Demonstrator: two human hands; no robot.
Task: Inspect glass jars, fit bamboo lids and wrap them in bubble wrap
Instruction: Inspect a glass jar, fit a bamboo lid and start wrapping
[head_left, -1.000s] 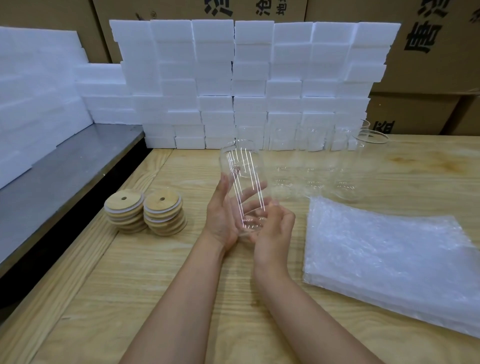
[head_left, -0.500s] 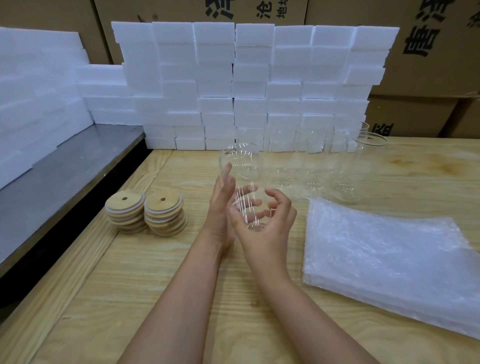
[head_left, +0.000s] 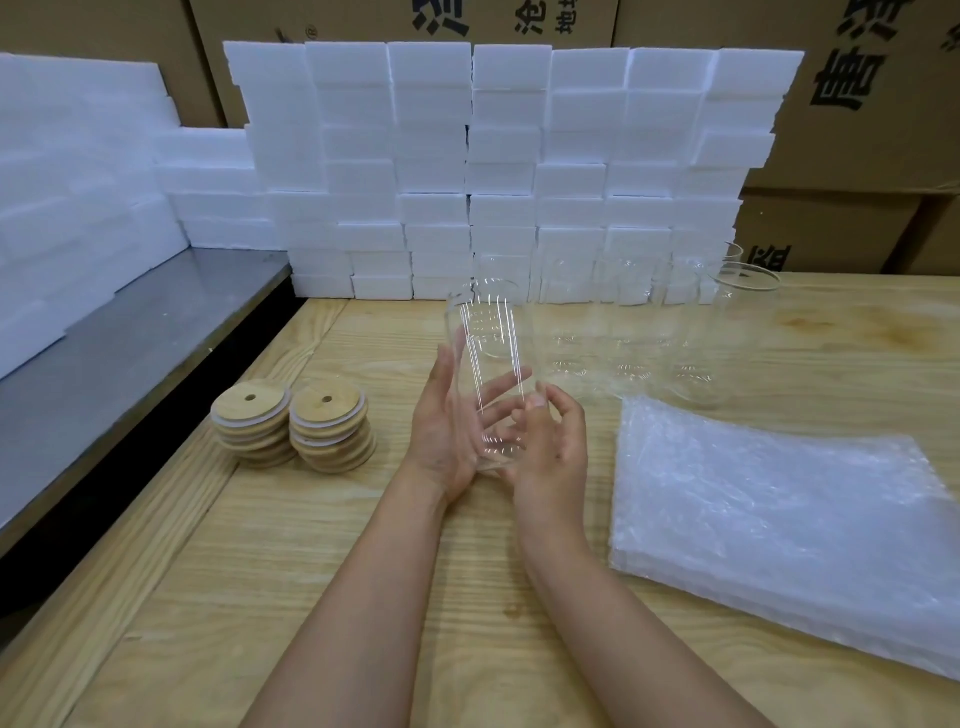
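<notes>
The left hand (head_left: 445, 434) cradles a clear glass jar (head_left: 488, 358) with its fingers fairly straight behind the glass and its thumb up along the side. The right hand (head_left: 551, 448) curls its fingers round the jar's lower end. The jar is held upright just above the wooden table (head_left: 311, 571). To the left stand two stacks of bamboo lids (head_left: 293, 431), to the right a pile of bubble wrap (head_left: 779, 525). More jars (head_left: 737, 332) line up behind, before white foam blocks (head_left: 493, 156).
</notes>
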